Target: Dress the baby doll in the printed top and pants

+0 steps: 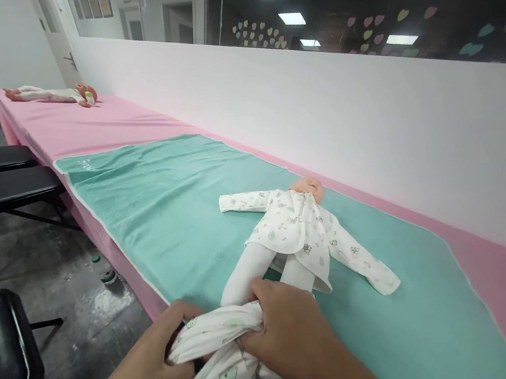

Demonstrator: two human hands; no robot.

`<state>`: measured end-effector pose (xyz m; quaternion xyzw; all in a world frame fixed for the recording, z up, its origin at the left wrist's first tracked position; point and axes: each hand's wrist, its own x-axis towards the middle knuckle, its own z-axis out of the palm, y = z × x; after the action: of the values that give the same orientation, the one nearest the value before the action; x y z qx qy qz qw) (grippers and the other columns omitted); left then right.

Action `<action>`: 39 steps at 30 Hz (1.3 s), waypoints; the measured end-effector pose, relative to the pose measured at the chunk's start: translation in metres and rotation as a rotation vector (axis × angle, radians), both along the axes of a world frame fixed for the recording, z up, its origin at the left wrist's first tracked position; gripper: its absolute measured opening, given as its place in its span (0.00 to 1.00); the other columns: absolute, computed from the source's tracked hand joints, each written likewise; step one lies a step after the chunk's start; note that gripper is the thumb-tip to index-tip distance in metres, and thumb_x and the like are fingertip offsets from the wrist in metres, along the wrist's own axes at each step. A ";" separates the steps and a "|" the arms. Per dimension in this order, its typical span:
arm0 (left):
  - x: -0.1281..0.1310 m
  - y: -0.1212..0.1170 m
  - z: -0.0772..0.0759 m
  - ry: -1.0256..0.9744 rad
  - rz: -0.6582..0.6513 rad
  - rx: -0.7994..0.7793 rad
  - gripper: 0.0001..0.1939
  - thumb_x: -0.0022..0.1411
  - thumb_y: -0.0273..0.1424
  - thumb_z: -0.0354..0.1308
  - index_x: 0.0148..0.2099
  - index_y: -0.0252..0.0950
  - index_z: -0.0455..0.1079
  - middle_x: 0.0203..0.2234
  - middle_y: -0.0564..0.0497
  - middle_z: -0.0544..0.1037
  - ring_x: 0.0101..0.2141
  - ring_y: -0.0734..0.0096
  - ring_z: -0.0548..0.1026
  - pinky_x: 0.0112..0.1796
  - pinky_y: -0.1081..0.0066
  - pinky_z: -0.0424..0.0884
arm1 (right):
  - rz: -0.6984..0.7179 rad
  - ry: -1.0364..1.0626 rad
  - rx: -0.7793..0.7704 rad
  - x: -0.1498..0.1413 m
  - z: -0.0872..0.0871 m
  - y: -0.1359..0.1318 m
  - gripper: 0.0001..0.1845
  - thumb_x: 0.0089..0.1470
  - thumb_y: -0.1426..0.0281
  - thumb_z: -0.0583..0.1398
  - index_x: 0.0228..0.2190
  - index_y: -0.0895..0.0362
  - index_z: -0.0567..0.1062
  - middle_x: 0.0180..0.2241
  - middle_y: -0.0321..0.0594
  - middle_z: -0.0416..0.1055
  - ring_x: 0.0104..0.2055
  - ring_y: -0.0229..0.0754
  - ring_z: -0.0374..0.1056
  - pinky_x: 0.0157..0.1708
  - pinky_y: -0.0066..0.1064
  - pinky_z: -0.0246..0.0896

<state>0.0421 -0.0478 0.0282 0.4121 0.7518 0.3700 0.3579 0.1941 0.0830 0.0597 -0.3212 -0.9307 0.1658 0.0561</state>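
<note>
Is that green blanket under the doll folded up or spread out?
Spread out. The green blanket lies wide across the pink cloth, with some wrinkles, reaching far past the doll on both sides.

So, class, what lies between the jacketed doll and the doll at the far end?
In the head view, the teal blanket, then pink tablecloth, lie between the jacketed doll and the far doll.
</note>
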 end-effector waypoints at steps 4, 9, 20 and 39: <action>-0.001 0.007 -0.002 0.050 -0.164 0.014 0.16 0.43 0.24 0.50 0.39 0.37 0.66 0.31 0.53 0.75 0.33 0.67 0.72 0.33 0.74 0.65 | 0.030 0.075 -0.029 0.002 -0.001 -0.002 0.09 0.39 0.67 0.60 0.25 0.56 0.67 0.26 0.34 0.68 0.28 0.37 0.60 0.26 0.29 0.41; 0.005 0.010 0.005 0.047 -0.209 0.013 0.10 0.46 0.27 0.52 0.36 0.38 0.63 0.26 0.56 0.74 0.29 0.71 0.70 0.29 0.77 0.63 | 0.036 0.165 -0.184 0.006 0.003 0.000 0.05 0.42 0.68 0.59 0.24 0.55 0.67 0.25 0.31 0.68 0.25 0.35 0.59 0.24 0.28 0.42; -0.026 0.033 0.021 -0.236 -0.494 0.066 0.23 0.40 0.30 0.66 0.42 0.37 0.67 0.36 0.54 0.73 0.38 0.64 0.69 0.39 0.71 0.65 | 0.152 0.245 -0.510 0.016 0.006 0.014 0.09 0.38 0.70 0.61 0.27 0.55 0.67 0.27 0.29 0.67 0.31 0.37 0.62 0.25 0.24 0.50; -0.020 0.034 0.003 -0.548 -0.402 0.231 0.12 0.60 0.38 0.52 0.44 0.37 0.64 0.38 0.51 0.71 0.39 0.69 0.68 0.41 0.70 0.64 | 0.159 0.247 -0.678 0.014 0.017 0.012 0.16 0.44 0.58 0.62 0.35 0.53 0.72 0.33 0.33 0.71 0.35 0.40 0.65 0.28 0.25 0.56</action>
<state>0.0220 -0.0136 0.0312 0.4750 0.4852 0.4714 0.5628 0.2086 0.0946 0.0770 -0.2260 -0.8310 0.5062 0.0452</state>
